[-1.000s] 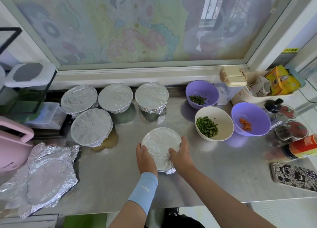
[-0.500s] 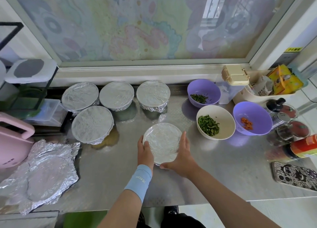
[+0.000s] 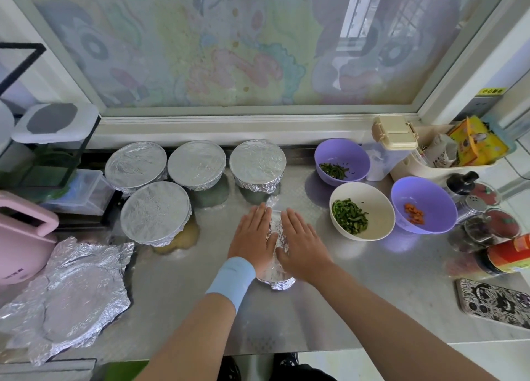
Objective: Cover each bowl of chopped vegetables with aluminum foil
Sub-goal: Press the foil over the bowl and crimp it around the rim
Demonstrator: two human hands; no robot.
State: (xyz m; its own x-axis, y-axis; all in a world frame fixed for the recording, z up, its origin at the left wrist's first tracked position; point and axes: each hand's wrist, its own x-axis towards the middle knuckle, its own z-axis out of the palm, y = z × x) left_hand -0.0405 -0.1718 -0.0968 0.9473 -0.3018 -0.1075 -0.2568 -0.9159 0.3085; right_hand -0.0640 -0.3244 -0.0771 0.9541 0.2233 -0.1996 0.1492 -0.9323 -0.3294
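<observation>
Silver and crinkled, the foil-covered round bowl [image 3: 277,281] sits left of the white round bowl of chopped greens [image 3: 378,208]; we lay left hand [image 3: 252,237] and right hand [image 3: 302,244] flat on it (palms down), fingers straight and close together, to press the sheet snug around its rim.

Hands: left hand [image 3: 252,237] and right hand [image 3: 301,241] lie flat, side by side, on the foil-wrapped bowl [image 3: 279,281] at the counter's [image 3: 358,294] middle.
Covered: four foil-topped bowls [image 3: 135,167] [image 3: 196,165] [image 3: 257,164] [image 3: 155,211] near the back edge, left.
Uncovered: purple bowl [image 3: 342,154] and white bowl [image 3: 372,200] with green pieces, second purple bowl [image 3: 430,200] with orange bits, back right.
Loose foil: crumpled sheet [image 3: 74,297], front-left corner.
</observation>
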